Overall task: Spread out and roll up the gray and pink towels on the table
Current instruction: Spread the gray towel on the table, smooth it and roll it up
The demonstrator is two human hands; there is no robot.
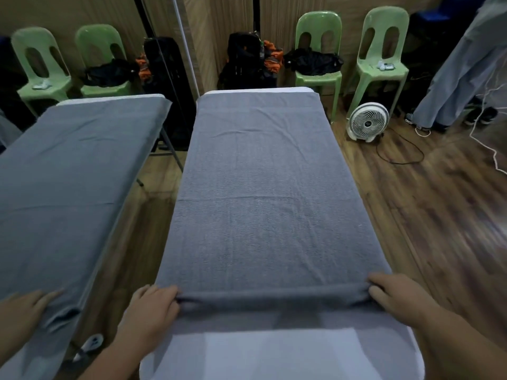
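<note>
In the head view, my left hand (153,303) curls over the near-left corner of the gray towel (258,193), fingers bent down and gripping the first thin fold of the roll. My right hand (395,294) does the same at the near-right corner, knuckles up, fingers closed on the fold. The towel is nubby terry, a long rectangle lying flat along the table (274,357), lightly creased toward its far end. Nearer than the fold, the table's smooth white cover shows.

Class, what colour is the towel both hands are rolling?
Gray towel, seen best in the head view.
</note>
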